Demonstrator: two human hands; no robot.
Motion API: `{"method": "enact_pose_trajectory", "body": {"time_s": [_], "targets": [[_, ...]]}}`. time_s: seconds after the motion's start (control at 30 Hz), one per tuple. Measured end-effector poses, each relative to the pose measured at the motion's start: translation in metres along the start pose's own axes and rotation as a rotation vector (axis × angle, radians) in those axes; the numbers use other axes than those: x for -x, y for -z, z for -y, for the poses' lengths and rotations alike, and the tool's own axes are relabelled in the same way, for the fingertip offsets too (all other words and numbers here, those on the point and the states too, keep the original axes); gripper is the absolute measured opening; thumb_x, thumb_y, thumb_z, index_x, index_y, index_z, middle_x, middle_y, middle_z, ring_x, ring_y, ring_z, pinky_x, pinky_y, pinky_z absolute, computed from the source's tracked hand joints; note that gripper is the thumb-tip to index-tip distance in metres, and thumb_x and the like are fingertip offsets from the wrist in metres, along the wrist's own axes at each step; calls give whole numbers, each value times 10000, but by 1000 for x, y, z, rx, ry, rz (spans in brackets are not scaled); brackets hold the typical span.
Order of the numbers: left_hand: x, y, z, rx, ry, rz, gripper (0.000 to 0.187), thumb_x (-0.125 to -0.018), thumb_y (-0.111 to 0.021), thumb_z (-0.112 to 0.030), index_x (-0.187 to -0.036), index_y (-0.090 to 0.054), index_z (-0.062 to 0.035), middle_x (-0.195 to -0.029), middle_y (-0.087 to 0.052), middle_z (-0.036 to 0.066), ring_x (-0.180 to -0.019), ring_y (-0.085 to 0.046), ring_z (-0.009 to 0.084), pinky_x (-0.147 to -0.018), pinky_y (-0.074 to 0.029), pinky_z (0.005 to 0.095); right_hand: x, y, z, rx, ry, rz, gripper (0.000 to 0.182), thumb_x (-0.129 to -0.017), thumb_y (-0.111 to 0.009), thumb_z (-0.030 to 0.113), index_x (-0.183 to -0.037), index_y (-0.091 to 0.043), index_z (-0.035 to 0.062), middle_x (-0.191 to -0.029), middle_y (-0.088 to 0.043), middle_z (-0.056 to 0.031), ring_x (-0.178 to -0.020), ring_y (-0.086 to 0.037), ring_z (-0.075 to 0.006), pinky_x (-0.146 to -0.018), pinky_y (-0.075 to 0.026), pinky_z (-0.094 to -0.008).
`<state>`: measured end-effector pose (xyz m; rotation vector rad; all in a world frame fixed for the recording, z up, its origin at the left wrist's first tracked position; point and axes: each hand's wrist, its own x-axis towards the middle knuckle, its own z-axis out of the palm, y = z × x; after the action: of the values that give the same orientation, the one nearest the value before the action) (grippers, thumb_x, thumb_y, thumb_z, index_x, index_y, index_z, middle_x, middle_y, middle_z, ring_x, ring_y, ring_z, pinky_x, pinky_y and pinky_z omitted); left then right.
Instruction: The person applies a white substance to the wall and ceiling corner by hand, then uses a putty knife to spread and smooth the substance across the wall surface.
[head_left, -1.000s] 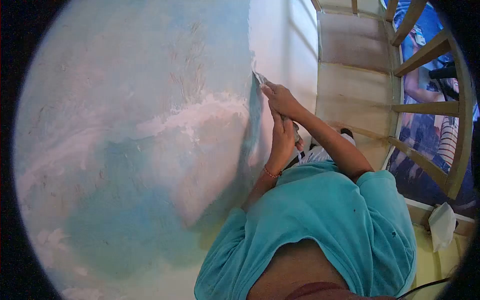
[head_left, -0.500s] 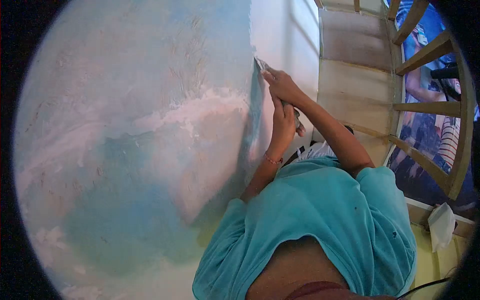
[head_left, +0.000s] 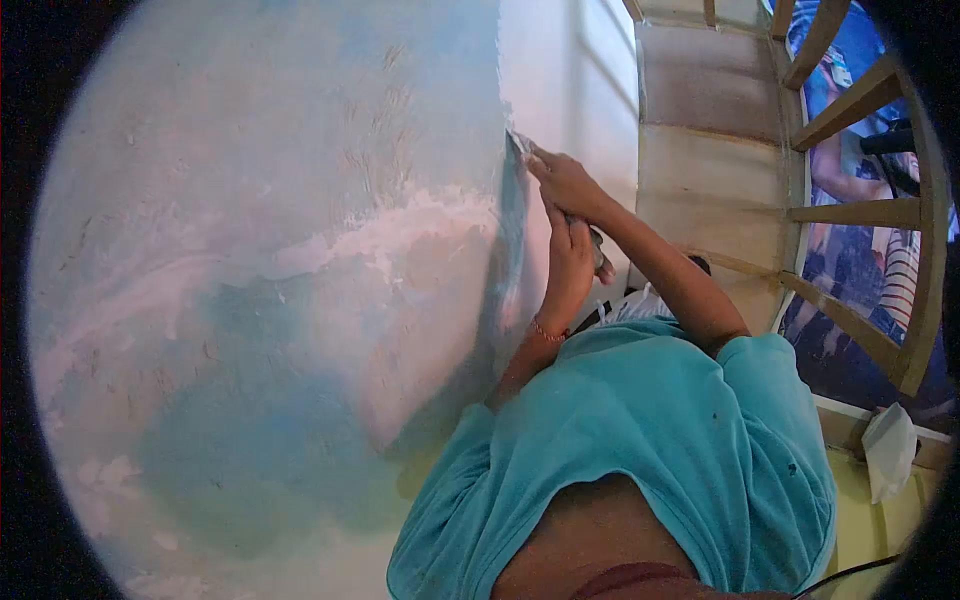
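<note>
My right hand (head_left: 572,187) is closed on a putty knife (head_left: 521,144). The blade's tip touches the wall near the vertical line where the blue-tinted surface (head_left: 420,120) meets a white strip (head_left: 560,90). Just below it, my left hand (head_left: 572,268), with a braided bracelet at the wrist, is closed around a grey-green lump or tool (head_left: 598,240), mostly hidden by the fingers. Both hands are close together, the left under the right wrist. Rough white streaks (head_left: 400,215) of filler-like material cross the painted wall.
To the right rise wooden steps or panels (head_left: 710,80) and a curved wooden railing (head_left: 935,230). Behind the railing hangs a printed picture (head_left: 845,170) with figures. A white plastic bag (head_left: 889,450) hangs at the lower right, above a dark cable (head_left: 850,570).
My right hand and the putty knife have slid slightly down along the wall line. My left hand has dropped a little with them.
</note>
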<state>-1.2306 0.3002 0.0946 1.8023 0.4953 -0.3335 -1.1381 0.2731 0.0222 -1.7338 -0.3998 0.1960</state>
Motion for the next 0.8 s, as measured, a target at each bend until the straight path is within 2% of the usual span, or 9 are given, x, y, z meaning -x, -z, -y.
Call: {"method": "enact_pose_trajectory", "body": {"time_s": [0.03, 0.07, 0.1, 0.23, 0.33, 0.4, 0.53, 0.7, 0.8], "targets": [[3, 0, 3, 15, 18, -11, 467, -843, -304, -184, -1262, -154, -41, -798, -480, 142, -663, -495, 219, -558, -435, 284, 6, -1, 3, 47, 61, 3, 436, -846, -336, 311, -1173, -380, 26, -896, -520, -281, -848, -496, -410, -761, -391, -435], [7, -1, 3, 1, -15, -34, 467, -846, -305, -188, -1262, -153, -42, -792, -481, 136, -664, -498, 212, -555, -436, 282, 7, -2, 9, -76, -174, 54, 450, -844, -340, 322, -1179, -374, 25, -904, -517, -276, -856, -496, -401, -752, -395, -435], [9, -3, -1, -11, -51, -56, 466, -850, -306, -191, -1263, -151, -42, -787, -482, 131, -666, -500, 204, -553, -437, 279, 4, -1, 10, -105, -185, 63, 454, -846, -335, 329, -1184, -371, 29, -908, -516, -274, -866, -494, -400, -760, -392, -435], [-4, 1, 2, 138, -47, 67, 509, -869, -287, -185, -1273, -10, -48, -634, -420, 83, -408, -456, 131, -349, -399, 245, -3, 5, 9, -184, -264, 112, 467, -852, -322, 350, -1197, -361, 39, -926, -508, -274, -882, -492, -398, -779, -384, -436], [-1, -1, 6, -16, -112, -38, 473, -859, -326, -215, -1264, -156, -39, -902, -481, 139, -744, -505, 186, -596, -440, 269, -2, 4, 6, -119, -228, 96, 462, -856, -320, 352, -1185, -376, 33, -924, -506, -279, -870, -500, -395, -777, -389, -433], [4, -2, 8, -78, -201, -83, 446, -857, -329, -215, -1240, -195, -31, -896, -478, 138, -739, -500, 185, -590, -437, 275, 4, -5, 6, -84, -156, 27, 441, -857, -330, 331, -1170, -397, 28, -962, -499, -276, -876, -499, -386, -783, -395, -421], [1, 1, -12, 45, 78, 33, 433, -858, -325, -223, -1224, -218, -19, -918, -469, 148, -744, -489, 188, -590, -431, 280, -2, 11, 15, -85, -175, 150, 433, -856, -334, 317, -1182, -387, 36, -1056, -459, -271, -950, -468, -380, -836, -372, -399], [2, -4, 2, -61, -169, -71, 403, -857, -320, -213, -1207, -216, -42, -829, -471, 145, -532, -511, 193, -420, -428, 269, 0, 2, 7, -141, -236, 99, 444, -851, -338, 335, -1166, -405, 31, -1113, -422, -273, -1013, -445, -361, -837, -378, -395], [-8, 1, 7, 50, -109, -15, 388, -862, -318, -220, -1200, -206, -68, -748, -452, 120, -414, -487, 181, -321, -393, 258, -10, 0, 2, -152, -243, 84, 465, -850, -327, 360, -1171, -400, 31, -1021, -478, -278, -958, -484, -366, -816, -384, -409]]}}
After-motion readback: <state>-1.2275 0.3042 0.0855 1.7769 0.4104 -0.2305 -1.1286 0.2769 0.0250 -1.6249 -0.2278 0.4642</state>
